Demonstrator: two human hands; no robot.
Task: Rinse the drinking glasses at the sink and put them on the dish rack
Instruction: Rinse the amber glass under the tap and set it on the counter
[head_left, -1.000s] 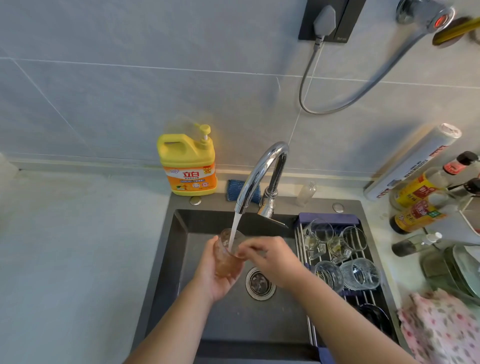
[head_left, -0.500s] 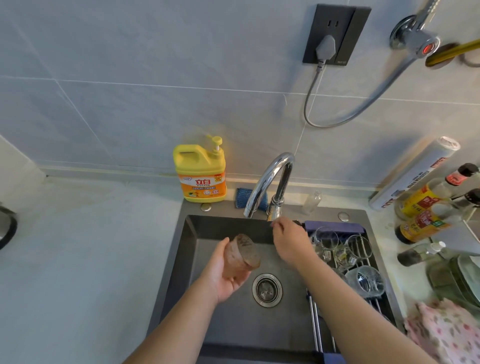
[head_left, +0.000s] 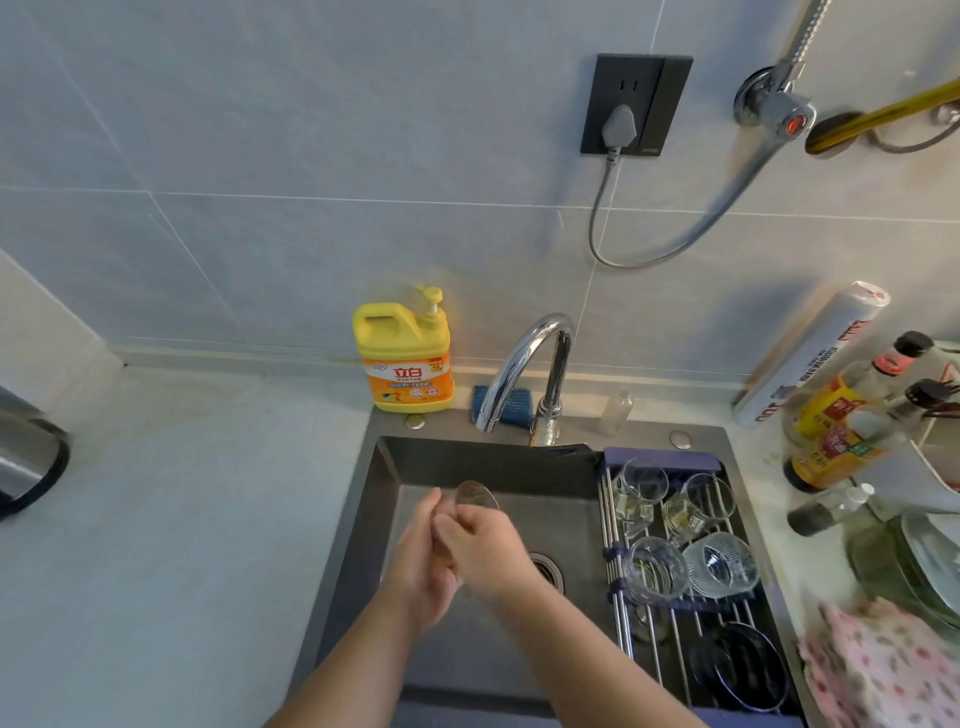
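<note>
Over the dark sink (head_left: 384, 467) both my hands hold one drinking glass (head_left: 475, 496); only its round end shows above my fingers. My left hand (head_left: 423, 566) grips it from the left. My right hand (head_left: 483, 551) wraps it from the right, covering most of the glass. The chrome faucet (head_left: 524, 364) stands behind, with no water running. The dish rack (head_left: 613, 582) spans the sink's right side and carries several clear glasses (head_left: 719, 564).
A yellow detergent bottle (head_left: 402, 353) and a blue sponge (head_left: 514, 408) sit behind the sink. Sauce bottles (head_left: 831, 431), a foil roll (head_left: 810, 353) and a floral cloth (head_left: 883, 670) crowd the right counter. A dark appliance (head_left: 26, 467) is at the left edge.
The water stopped after my right hand went to the faucet handle. That hand has come back and now wraps the glass together with my left hand.
</note>
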